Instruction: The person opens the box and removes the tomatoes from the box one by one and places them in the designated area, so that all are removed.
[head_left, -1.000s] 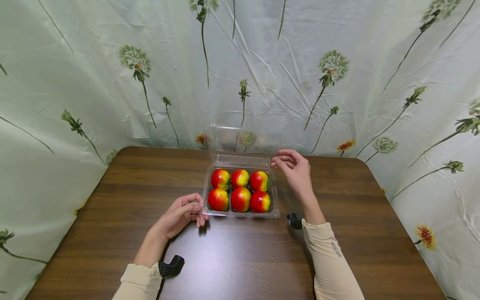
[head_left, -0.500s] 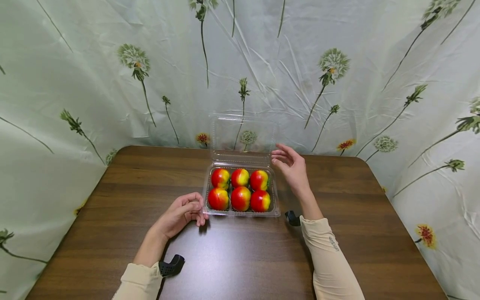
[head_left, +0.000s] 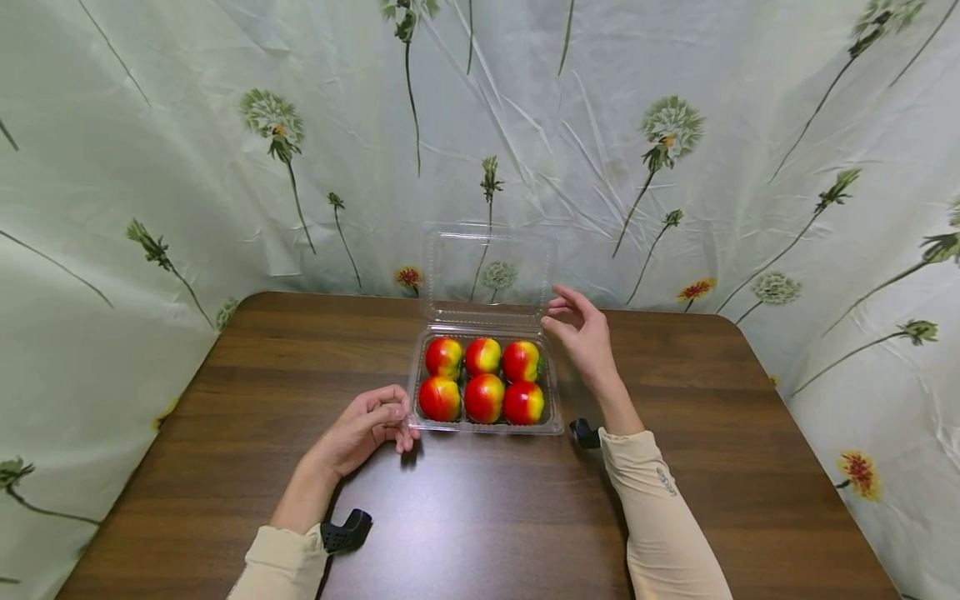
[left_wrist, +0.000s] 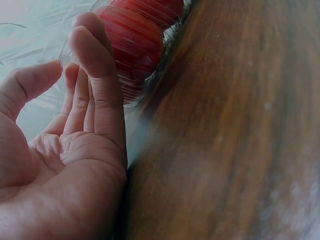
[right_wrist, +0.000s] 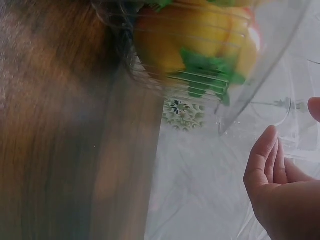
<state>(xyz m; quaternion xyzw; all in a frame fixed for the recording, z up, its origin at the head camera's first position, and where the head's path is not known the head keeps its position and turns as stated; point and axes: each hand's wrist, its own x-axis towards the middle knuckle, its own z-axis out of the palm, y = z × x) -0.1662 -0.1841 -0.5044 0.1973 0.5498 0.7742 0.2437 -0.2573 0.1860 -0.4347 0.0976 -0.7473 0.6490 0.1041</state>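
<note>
A clear plastic clamshell box (head_left: 487, 429) stands on the table with its lid (head_left: 491, 271) raised at the back. Two rows of glossy red-and-yellow fruits (head_left: 483, 398) fill its base; green leaves (right_wrist: 205, 75) show on one in the right wrist view. My left hand (head_left: 363, 432) pinches the box's front left corner between thumb and fingers. Beside the lid's lower right edge, my right hand (head_left: 588, 337) is raised with fingers loosely bent. A gap shows between its thumb and fingertips in the right wrist view, and it holds nothing.
The brown wooden table (head_left: 450, 533) ends just behind the box, where a pale curtain (head_left: 360, 167) with dandelion prints hangs. Black wrist mounts (head_left: 347, 532) sit at both cuffs.
The lid has swung up and now stands more upright than one second ago. My right hand has shifted slightly left and farther back. The left hand keeps its place at the corner.
</note>
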